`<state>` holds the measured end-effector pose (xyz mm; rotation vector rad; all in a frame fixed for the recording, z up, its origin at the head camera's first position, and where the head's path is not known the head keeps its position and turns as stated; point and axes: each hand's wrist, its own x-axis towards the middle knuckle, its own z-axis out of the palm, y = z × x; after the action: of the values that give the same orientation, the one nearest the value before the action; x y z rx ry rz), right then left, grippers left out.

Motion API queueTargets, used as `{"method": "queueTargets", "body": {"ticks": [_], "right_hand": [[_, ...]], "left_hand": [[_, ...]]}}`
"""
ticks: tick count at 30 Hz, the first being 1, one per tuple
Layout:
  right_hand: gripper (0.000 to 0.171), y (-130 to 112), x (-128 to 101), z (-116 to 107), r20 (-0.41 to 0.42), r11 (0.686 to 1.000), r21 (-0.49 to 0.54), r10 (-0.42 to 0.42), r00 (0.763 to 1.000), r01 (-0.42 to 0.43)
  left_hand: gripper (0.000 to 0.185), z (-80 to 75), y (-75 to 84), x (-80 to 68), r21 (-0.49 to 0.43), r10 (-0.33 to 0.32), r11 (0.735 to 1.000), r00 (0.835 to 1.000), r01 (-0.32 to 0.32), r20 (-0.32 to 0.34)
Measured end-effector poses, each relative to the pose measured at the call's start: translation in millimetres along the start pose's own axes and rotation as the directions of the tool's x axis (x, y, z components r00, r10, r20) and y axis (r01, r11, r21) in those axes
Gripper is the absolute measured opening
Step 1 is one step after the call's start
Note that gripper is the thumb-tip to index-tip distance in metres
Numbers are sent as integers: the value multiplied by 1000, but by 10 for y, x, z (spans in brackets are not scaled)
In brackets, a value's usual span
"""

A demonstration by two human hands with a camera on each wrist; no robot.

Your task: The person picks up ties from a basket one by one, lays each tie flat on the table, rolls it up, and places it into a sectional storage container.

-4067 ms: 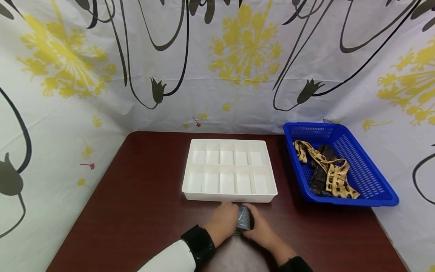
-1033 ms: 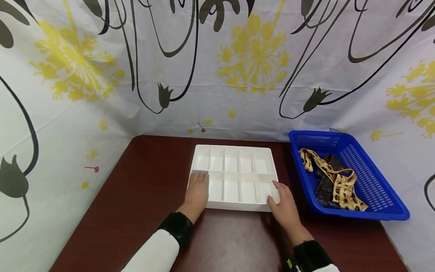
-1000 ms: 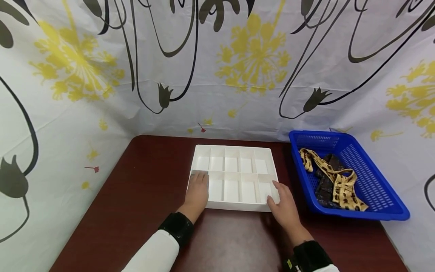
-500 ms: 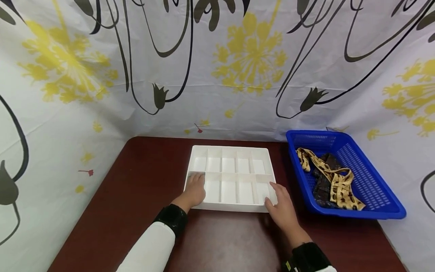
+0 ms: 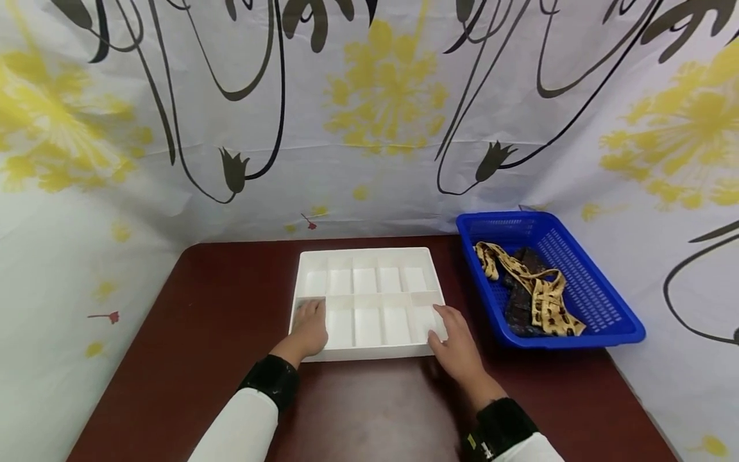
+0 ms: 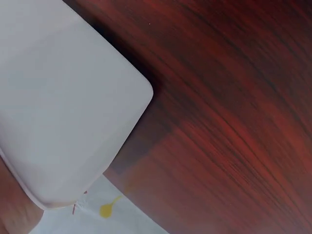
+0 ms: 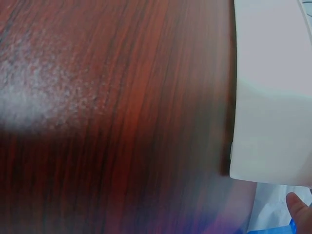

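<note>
A white compartment tray [image 5: 369, 352] lies on the dark red-brown table. My left hand [image 5: 310, 327] reaches over its front wall into the front-left compartment, fingers extended down. A thin grey edge [image 5: 317, 298] shows just past those fingertips; the rest of what lies there is hidden beneath the hand. At the front-right corner my right hand [image 5: 458, 346] rests on the rim, with thumb and forefinger apart. The right wrist view shows one fingertip [image 7: 295, 204] beside the tray's corner. In the left wrist view the tray's wall [image 6: 73, 107] covers most of my left hand.
A blue perforated basket [image 5: 614, 330] stands to the right of the tray, holding a yellow strip with dark spots [image 5: 548, 301] and black folded pieces [image 5: 519, 308]. A patterned white cloth [image 5: 369, 199] hangs behind the table [image 5: 219, 301] and down both sides.
Earlier, both hands held a folded grey item in front of the tray. Since then the left hand has moved into the front-left compartment, the right to the tray's right rim. The head view has shifted.
</note>
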<state>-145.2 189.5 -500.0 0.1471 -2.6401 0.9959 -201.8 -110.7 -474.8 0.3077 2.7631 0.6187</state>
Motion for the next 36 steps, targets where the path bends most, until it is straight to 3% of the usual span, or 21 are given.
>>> {"method": "queueTargets", "body": {"ticks": [8,11,17,22,26,31,36], "right_hand": [[51,-80,22,-119,77,999,-18,49,996,-47],[48,-77,5,-230,72,999,-22,34,997,-33],[46,-74,-48,-485,59,1000,-12,-8,998,9],[43,-53,-92,-663,-25,995,0,-96,995,96],[41,-3,-111,-768,-128,990,1,-141,982,143],[42,131,-98,-889,-216,995,34,-83,973,92],[43,314,-42,-1049,-251,998,60,33,968,-18]], "left_hand": [[59,44,-19,-122,-43,-2,999,989,-4,-147],[55,60,-13,-142,-58,1,998,979,-13,-203],[46,51,24,-167,-30,-5,1000,969,-2,-247],[43,42,122,-218,-78,11,996,945,-39,-326],[48,87,306,-210,-161,38,981,920,-109,-391],[52,184,696,-180,-277,96,932,894,-235,-437],[52,245,1151,-147,-346,161,888,910,-302,-381]]}}
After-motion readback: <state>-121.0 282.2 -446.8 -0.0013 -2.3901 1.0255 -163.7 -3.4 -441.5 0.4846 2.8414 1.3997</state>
